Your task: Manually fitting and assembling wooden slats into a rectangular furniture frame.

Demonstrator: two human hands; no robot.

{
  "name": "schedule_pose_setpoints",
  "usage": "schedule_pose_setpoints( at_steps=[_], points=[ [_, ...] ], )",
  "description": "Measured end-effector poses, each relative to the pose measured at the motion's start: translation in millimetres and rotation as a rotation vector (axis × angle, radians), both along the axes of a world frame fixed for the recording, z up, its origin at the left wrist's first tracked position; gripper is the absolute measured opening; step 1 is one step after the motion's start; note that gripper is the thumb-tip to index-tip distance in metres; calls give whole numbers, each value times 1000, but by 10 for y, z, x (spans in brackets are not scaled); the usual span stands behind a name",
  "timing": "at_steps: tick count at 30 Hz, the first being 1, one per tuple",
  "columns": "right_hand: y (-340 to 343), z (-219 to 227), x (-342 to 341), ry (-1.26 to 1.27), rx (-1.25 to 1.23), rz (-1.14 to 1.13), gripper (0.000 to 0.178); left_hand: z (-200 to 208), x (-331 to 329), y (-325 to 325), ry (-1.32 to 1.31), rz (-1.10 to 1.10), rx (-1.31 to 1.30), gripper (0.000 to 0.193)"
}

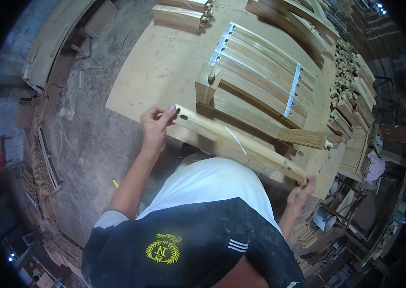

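I hold a long pale wooden rail [208, 126] across my front, over the near edge of the table. My left hand [155, 128] pinches its left end, close to dark slots cut in the wood. At the other end, my slightly blurred right hand [303, 191] has its fingers against the rail. A thin white strip or mark crosses the rail's middle. Just beyond it lies a partly joined wooden frame [241, 118], with an upright corner at the left and a tenoned piece [304, 138] sticking out at the right. White strips run across a row of slats [256, 65] behind it.
The pale board tabletop [140, 77] carries stacked wooden blocks [179, 17] at the far left and long boards [289, 24] at the far right. Heaped wood pieces [349, 72] stand along the right side. Concrete floor [92, 115] lies to the left.
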State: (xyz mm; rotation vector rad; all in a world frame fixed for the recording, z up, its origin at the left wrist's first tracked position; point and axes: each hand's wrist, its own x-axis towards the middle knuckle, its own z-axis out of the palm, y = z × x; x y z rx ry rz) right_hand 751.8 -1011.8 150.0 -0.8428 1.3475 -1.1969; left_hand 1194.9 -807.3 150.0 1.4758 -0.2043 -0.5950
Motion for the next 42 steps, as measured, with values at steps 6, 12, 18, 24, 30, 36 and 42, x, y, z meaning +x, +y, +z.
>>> schedule_pose_setpoints(
  at_steps=[6,12,18,24,30,36,42],
  points=[
    [-496,1266,278,-64,-327,61,24,1118,191,-721,-367,-199,-582,21],
    [-1155,1143,246,-43,-794,210,13,836,394,-1033,-366,-347,-524,35],
    [-1260,884,399,-2,-755,143,21,901,288,-1210,-414,-292,-315,38],
    [-1369,956,413,379,-687,124,31,364,220,-1274,-572,-71,-525,53],
    [-1322,967,453,102,-593,161,18,509,136,-1391,-603,-21,-562,47],
    [-1446,1050,571,107,-563,183,16,548,193,-1323,-600,-83,-507,47],
    [-1516,923,531,14,-637,241,19,544,194,-1299,-579,-133,-558,45]
  ],
)
